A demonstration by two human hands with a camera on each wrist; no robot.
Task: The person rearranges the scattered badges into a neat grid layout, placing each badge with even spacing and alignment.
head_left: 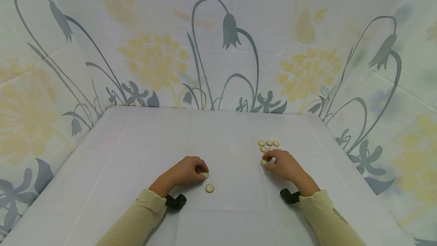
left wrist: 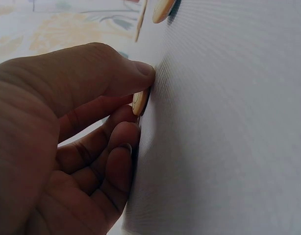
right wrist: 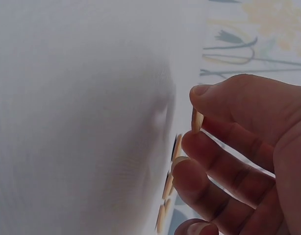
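Note:
Between thumb and fingertips my right hand (head_left: pixel 284 165) pinches a pale wooden button (head_left: pixel 264 161), just off the cloth in the right wrist view. Beyond that hand several like buttons (head_left: pixel 269 143) lie in short rows, the nearer row partly hidden by the fingers. My left hand (head_left: pixel 187 171) is low over the cloth at the middle, its thumb and fingers around another wooden button (left wrist: pixel 139 102) at the table surface. A loose button (head_left: pixel 209 188) lies flat just in front of the left hand.
A white cloth (head_left: pixel 232 223) covers the table. Patterned fabric walls (head_left: pixel 218 63) with grey and yellow flowers stand at the back and both sides. A black wrist mount (head_left: pixel 176 202) sits at the left sleeve, another black mount (head_left: pixel 289 196) at the right.

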